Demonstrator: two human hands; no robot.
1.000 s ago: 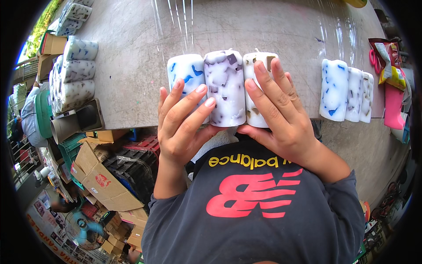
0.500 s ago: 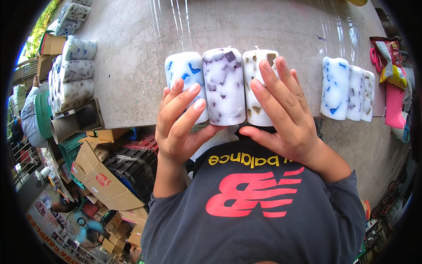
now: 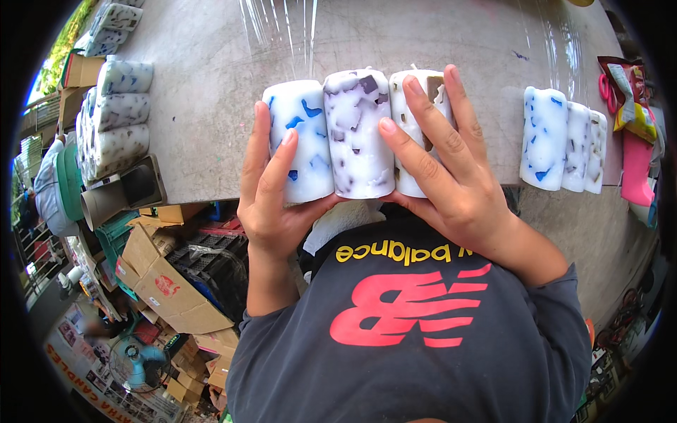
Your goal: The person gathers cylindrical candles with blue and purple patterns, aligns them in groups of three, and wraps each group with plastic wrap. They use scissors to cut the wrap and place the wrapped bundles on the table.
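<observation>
We have three pillar candles side by side at the near edge of the grey desk (image 3: 211, 106), set between our two hands; the blue-flecked candle (image 3: 303, 141) is on the left, the purple-flecked candle (image 3: 360, 141) in the middle and the brown-flecked candle (image 3: 403, 106) on the right; their wick ends point away from us. Our left hand (image 3: 273, 208) is spread wide, its fingers along the outer side of the blue-flecked one and its thumb by the bases; our right hand (image 3: 455, 183) is spread wide too, fingers fanned over the brown-flecked one, its thumb also near the bases; we cannot tell how firmly either presses. To our right, well apart, another row of three candles (image 3: 543, 141) sits near the desk's edge; beyond it lie pink-handled scissors (image 3: 604, 88) and a red and yellow packet (image 3: 629, 106); to our left, a stack of candles (image 3: 123, 109) lies at the desk's far side; below it we see an opened cardboard box (image 3: 169, 289) and a blue fan (image 3: 137, 359).
</observation>
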